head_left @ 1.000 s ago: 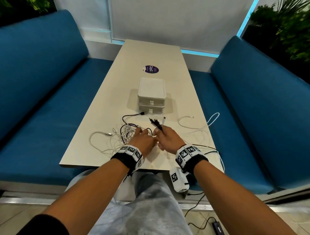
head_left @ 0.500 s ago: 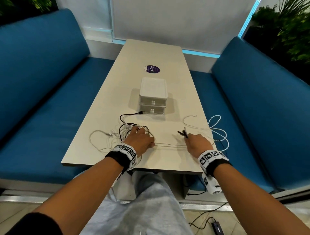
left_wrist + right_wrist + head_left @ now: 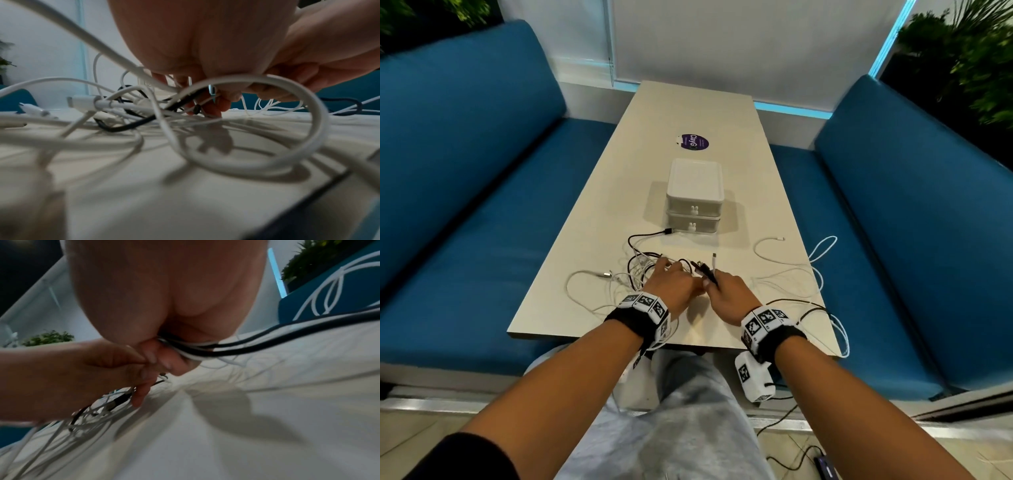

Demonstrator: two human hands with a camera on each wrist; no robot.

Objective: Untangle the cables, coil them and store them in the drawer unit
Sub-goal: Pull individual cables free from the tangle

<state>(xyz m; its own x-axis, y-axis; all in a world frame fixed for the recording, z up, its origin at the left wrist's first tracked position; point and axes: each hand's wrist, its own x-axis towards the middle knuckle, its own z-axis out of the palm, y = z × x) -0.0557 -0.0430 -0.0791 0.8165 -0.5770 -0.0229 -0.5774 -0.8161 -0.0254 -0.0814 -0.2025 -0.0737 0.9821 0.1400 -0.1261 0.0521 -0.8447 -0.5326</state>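
Right hand (image 3: 727, 294) is fisted around a bundle of thin round cables (image 3: 236, 348), black and white strands together; their plug ends (image 3: 707, 269) stick out past the knuckles, one white and flat, the rest dark. The bundle trails out behind the right hand, with loose white loops (image 3: 822, 253) running over the table's edge to its right.

Left hand (image 3: 671, 286) sits touching the right, fingers curled down into the tangle (image 3: 635, 274). In the left wrist view the fingertips (image 3: 213, 105) pinch strands in the knot, with a smooth white loop (image 3: 287, 129) arching in front of them. The tangle is mostly glossy white cord plus one matte black cable (image 3: 131, 126), lying under and left of the left hand.

A black cable with a metal USB plug (image 3: 671, 231) runs forward from the tangle; its plug lies just in front of the drawer unit (image 3: 694, 197).

Drawer unit: white plastic, boxy with rounded corners, two stacked drawers, both closed, small knobs. It sits straight ahead of both hands, well apart.

Table (image 3: 688, 102) is smooth and pale, with a matte finish. A round purple sticker (image 3: 692, 141) lies beyond the unit.
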